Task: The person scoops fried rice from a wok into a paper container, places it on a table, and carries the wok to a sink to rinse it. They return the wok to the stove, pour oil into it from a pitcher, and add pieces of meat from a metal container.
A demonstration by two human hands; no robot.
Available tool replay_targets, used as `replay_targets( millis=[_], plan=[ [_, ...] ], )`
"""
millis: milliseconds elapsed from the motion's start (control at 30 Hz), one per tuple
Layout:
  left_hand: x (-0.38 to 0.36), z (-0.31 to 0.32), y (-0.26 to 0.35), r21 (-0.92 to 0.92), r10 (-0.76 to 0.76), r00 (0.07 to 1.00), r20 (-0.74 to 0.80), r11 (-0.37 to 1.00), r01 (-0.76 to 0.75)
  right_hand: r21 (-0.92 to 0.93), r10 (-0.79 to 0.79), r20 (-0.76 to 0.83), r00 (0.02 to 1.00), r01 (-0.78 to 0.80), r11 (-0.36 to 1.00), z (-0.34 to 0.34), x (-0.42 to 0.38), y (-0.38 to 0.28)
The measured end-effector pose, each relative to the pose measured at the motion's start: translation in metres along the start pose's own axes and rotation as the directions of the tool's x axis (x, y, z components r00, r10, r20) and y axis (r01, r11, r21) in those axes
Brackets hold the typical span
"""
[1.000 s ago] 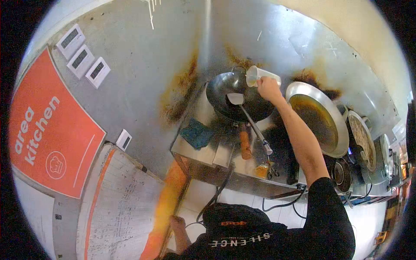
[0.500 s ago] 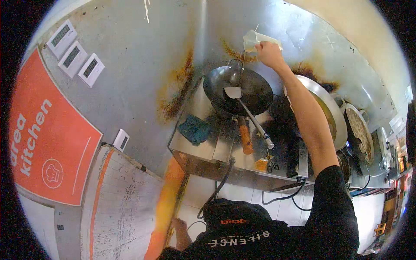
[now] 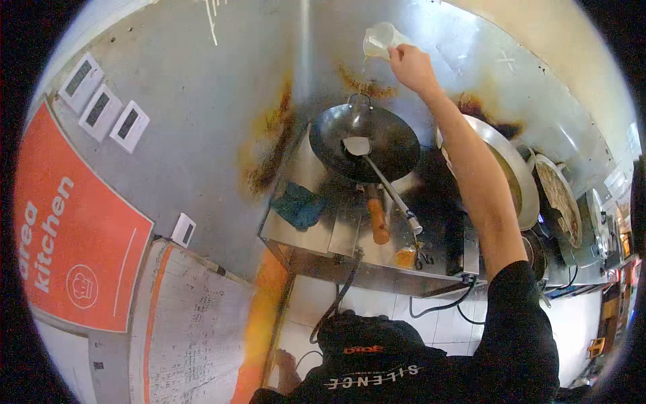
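Raised over the far edge of the wok, my right hand (image 3: pixel 411 67) grips a translucent plastic jug (image 3: pixel 379 40) and holds it tilted. A thin stream of clear liquid falls from its lip toward the wok (image 3: pixel 397 141). Inside the dark wok rests a metal wok spatula (image 3: pixel 358 145), its long handle leaning over the near rim. The wok's wooden handle (image 3: pixel 377 219) points toward me. Low at the left, beside the orange wall edge, my left hand (image 3: pixel 287 367) hangs down; its fingers cannot be made out.
A dark teal cloth (image 3: pixel 297 206) lies left of the wok on the steel stove (image 3: pixel 323 237). To the right stand a wide metal pan (image 3: pixel 528 176) and a pot with a worn lid (image 3: pixel 562 195). Scissors (image 3: pixel 423 257) and a black hose (image 3: pixel 342 291) are at the front edge.
The jug and my right hand have moved up and slightly left, and the jug is tipped more, with liquid running out. My left hand has shifted slightly.
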State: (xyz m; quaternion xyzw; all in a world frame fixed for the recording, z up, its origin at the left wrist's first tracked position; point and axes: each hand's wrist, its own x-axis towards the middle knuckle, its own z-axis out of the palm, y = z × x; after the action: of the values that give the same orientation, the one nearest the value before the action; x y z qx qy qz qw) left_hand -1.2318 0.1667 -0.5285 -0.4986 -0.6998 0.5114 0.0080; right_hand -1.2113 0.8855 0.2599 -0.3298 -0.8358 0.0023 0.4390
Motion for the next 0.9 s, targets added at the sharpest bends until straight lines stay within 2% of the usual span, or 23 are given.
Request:
replay_targets(
  millis=[33, 67, 100, 133, 233, 333, 400, 467, 500, 533, 567, 633, 700, 767, 800, 833, 867, 900],
  plan=[
    [0.004, -0.003, 0.0, -0.025, -0.022, 1.0, -0.02, 0.999, 0.021, 0.019, 0.096, 0.027, 0.995, -0.097, 0.995, 0.003, -0.004, 0.002],
    [0.011, -0.009, -0.003, -0.052, -0.039, 0.999, -0.038, 0.998, 0.037, 0.249, 0.276, 0.112, 0.955, -0.295, 0.922, 0.011, -0.009, 0.008],
    [0.018, -0.014, -0.006, -0.069, -0.058, 0.996, -0.06, 0.996, 0.054, 0.445, 0.415, 0.231, 0.88, -0.475, 0.759, 0.022, -0.017, 0.017],
    [0.023, -0.015, -0.007, -0.081, -0.076, 0.994, -0.083, 0.994, 0.07, 0.584, 0.509, 0.38, 0.772, -0.628, 0.515, 0.025, -0.027, 0.024],
    [0.038, -0.017, -0.016, -0.092, -0.102, 0.984, -0.147, 0.992, 0.089, 0.742, 0.474, 0.621, 0.624, -0.663, -0.099, 0.012, -0.061, 0.024],
    [0.047, -0.019, -0.021, -0.1, -0.115, 0.973, -0.201, 0.99, 0.097, 0.794, 0.48, 0.596, 0.644, -0.561, -0.233, -0.029, -0.092, 0.009],
    [0.053, -0.02, -0.021, -0.107, -0.121, 0.966, -0.227, 0.989, 0.099, 0.839, 0.526, 0.504, 0.685, -0.534, -0.11, -0.07, -0.128, -0.005],
    [0.06, -0.023, -0.028, -0.103, -0.137, 0.956, -0.26, 0.988, 0.114, 0.859, 0.437, 0.453, 0.777, -0.512, 0.02, -0.102, -0.183, 0.001],
    [0.062, -0.024, -0.03, -0.09, -0.14, 0.95, -0.28, 0.989, 0.119, 0.85, 0.473, 0.389, 0.791, -0.506, 0.147, -0.12, -0.215, -0.005],
    [0.068, -0.027, -0.032, -0.098, -0.149, 0.942, -0.301, 0.987, 0.125, 0.867, 0.474, 0.354, 0.806, -0.474, 0.157, -0.13, -0.248, -0.001],
    [0.072, -0.031, -0.033, -0.095, -0.16, 0.935, -0.317, 0.986, 0.137, 0.859, 0.594, 0.302, 0.746, -0.483, 0.171, -0.14, -0.283, -0.006],
    [0.078, -0.042, -0.036, -0.083, -0.2, 0.906, -0.372, 0.98, 0.182, 0.822, 0.668, 0.236, 0.706, -0.511, 0.25, -0.153, -0.352, 0.0],
    [0.092, -0.055, -0.041, -0.03, -0.276, 0.824, -0.495, 0.953, 0.301, 0.747, 0.768, 0.267, 0.583, -0.628, 0.217, -0.147, -0.425, 0.022],
    [0.102, -0.063, -0.046, -0.396, -0.236, 0.922, -0.307, 0.913, 0.102, 0.675, 0.844, 0.276, 0.46, -0.718, 0.17, -0.135, -0.465, 0.035],
    [0.12, -0.061, -0.049, -0.573, -0.262, 0.933, -0.246, 0.816, 0.078, 0.679, 0.868, 0.24, 0.435, -0.714, 0.17, -0.115, -0.493, 0.06],
    [0.13, -0.073, -0.06, -0.801, -0.295, 0.944, -0.144, 0.595, 0.064, 0.683, 0.891, 0.203, 0.406, -0.711, 0.168, -0.093, -0.518, 0.084],
    [0.133, -0.099, -0.08, -0.982, -0.309, 0.951, 0.025, 0.169, 0.08, 0.621, 0.89, 0.173, 0.421, -0.748, 0.233, -0.081, -0.524, 0.096],
    [0.119, -0.156, -0.121, -0.978, -0.276, 0.952, 0.133, -0.191, 0.082, 0.611, 0.897, 0.184, 0.402, -0.762, 0.216, -0.07, -0.528, 0.109]
  ],
)
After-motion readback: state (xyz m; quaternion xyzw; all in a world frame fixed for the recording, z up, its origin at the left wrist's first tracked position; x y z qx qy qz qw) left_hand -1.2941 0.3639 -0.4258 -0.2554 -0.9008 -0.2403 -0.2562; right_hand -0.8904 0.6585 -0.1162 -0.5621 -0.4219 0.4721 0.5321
